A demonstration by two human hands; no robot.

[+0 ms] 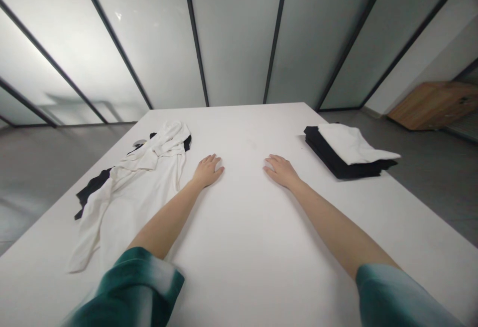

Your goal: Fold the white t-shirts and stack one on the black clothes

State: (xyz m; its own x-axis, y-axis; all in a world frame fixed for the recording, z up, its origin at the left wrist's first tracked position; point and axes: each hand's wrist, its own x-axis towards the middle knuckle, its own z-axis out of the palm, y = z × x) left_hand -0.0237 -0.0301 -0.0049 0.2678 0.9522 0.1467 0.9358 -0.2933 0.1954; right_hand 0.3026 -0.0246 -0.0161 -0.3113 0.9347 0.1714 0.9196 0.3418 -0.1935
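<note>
My left hand [207, 171] lies palm down on the white table [239, 247], fingers stretched out and holding nothing. Just left of it is a spread-out white long-sleeved garment [138, 192], its upper part bunched. Black cloth [93, 186] shows from under that garment along its left side and at its far end. My right hand [281, 169] also rests flat on the tabletop, open, with the fingers pointing toward the other hand. Farther right sits a stack of folded black clothes [328, 160] with a folded white garment [351, 143] on top.
A small grey round object [139, 143] lies beside the clothes at the far left, partly hidden. Beyond the table stands a frosted glass partition [235, 33] with dark frames. A wooden piece of furniture [429, 105] is on the floor at the right.
</note>
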